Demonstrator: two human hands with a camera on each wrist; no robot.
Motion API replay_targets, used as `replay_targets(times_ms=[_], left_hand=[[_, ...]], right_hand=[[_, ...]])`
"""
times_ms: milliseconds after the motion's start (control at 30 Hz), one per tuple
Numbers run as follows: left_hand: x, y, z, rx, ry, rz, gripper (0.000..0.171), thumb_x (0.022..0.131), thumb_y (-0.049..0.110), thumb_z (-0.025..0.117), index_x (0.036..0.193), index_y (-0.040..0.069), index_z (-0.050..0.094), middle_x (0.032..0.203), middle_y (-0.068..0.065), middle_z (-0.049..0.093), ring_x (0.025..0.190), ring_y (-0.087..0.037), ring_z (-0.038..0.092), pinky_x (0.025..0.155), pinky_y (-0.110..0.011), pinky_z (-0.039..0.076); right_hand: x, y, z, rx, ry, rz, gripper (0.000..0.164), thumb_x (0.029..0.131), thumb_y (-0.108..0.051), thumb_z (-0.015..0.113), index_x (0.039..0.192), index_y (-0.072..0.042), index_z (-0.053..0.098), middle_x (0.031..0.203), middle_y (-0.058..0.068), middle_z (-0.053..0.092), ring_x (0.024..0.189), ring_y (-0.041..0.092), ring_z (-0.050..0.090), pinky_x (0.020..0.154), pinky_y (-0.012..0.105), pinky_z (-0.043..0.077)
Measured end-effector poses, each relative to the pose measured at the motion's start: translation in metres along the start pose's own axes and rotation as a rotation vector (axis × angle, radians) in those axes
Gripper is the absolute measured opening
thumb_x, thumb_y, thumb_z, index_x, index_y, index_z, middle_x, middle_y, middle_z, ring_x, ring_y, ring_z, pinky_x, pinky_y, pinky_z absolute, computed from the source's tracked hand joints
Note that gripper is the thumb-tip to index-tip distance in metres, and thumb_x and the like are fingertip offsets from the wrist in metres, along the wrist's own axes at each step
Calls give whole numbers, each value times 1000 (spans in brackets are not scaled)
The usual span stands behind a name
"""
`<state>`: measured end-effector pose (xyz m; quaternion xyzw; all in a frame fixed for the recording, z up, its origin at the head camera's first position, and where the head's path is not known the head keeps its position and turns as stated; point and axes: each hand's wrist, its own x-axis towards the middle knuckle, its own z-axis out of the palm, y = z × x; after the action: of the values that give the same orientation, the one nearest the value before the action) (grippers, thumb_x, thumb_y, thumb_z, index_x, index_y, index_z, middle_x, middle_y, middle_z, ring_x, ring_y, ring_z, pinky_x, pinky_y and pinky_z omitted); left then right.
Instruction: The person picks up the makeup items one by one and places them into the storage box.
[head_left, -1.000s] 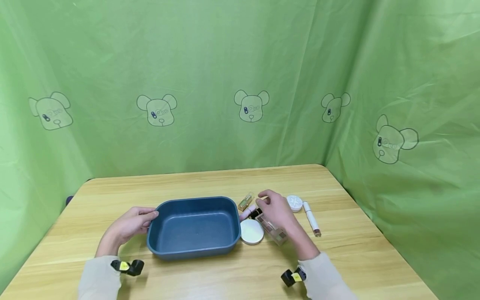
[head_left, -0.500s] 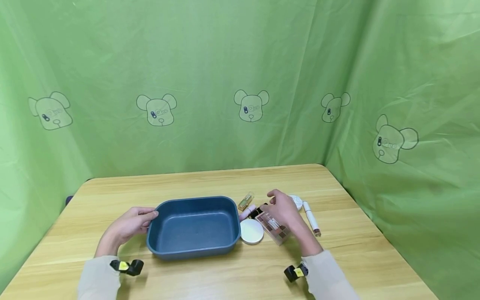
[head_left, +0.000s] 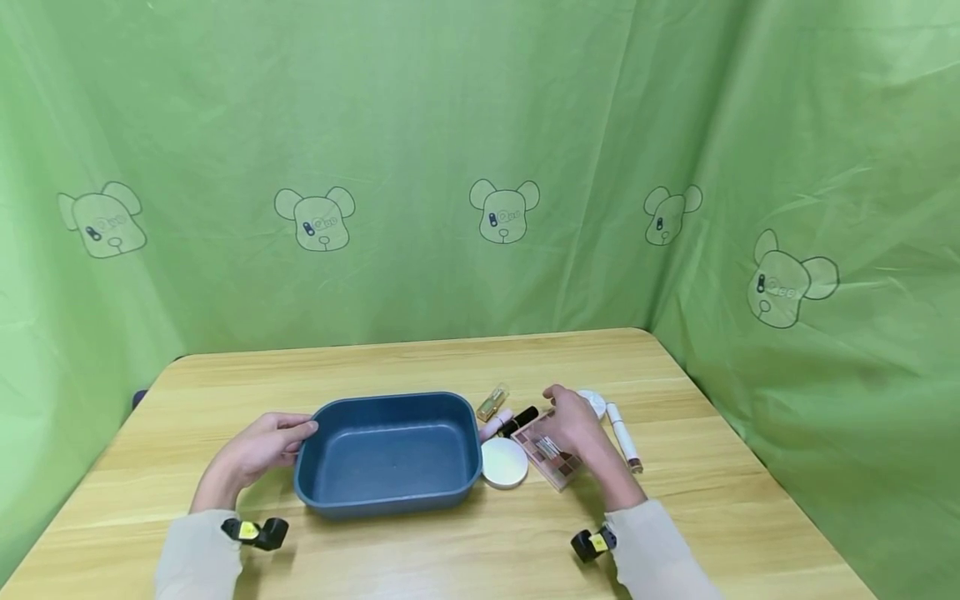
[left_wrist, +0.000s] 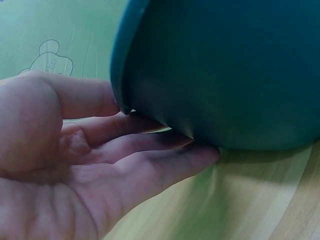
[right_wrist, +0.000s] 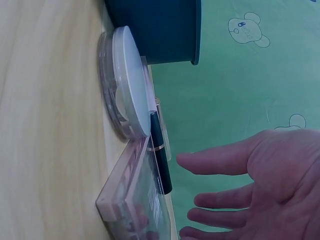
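Blue rectangular basin (head_left: 390, 462) with rounded corners, opening facing up, pinkish makeup palette (head_left: 547, 458) with clear lid, closed, lying flat at three o'clock from the basin, slanted from ten toward four o'clock.

My fingers (left_wrist: 172, 167) pinch a basin (head_left: 390, 507) of smooth, matt blue plastic; the palette (head_left: 545, 457) shows glossy clear plastic, the compact (head_left: 504, 463) a smooth white top, the table (head_left: 375, 558) wood grain, the backdrop (head_left: 420, 108) creased cloth.
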<state>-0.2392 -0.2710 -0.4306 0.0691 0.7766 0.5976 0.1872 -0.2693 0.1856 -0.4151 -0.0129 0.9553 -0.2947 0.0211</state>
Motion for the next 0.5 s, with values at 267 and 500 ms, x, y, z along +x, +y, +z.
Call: replay_targets(times_ms=[267, 500], left_hand=[[-1, 0, 1, 8, 12, -8, 55, 108, 18, 48, 144, -22, 35, 83, 2, 54, 81, -8, 56, 80, -25, 58], [-1, 0, 1, 16, 17, -5, 56, 107, 18, 49, 144, -22, 36, 93, -2, 61, 88, -9, 60, 85, -27, 60]], right_hand=[[-1, 3, 0, -66, -57, 32, 80, 75, -13, 83, 143, 8, 47, 132, 31, 59, 119, 47, 58, 102, 59, 52], [-1, 5, -1, -80, -96, 23, 85, 74, -16, 86, 144, 9, 44, 135, 33, 56, 122, 49, 55, 105, 61, 49]])
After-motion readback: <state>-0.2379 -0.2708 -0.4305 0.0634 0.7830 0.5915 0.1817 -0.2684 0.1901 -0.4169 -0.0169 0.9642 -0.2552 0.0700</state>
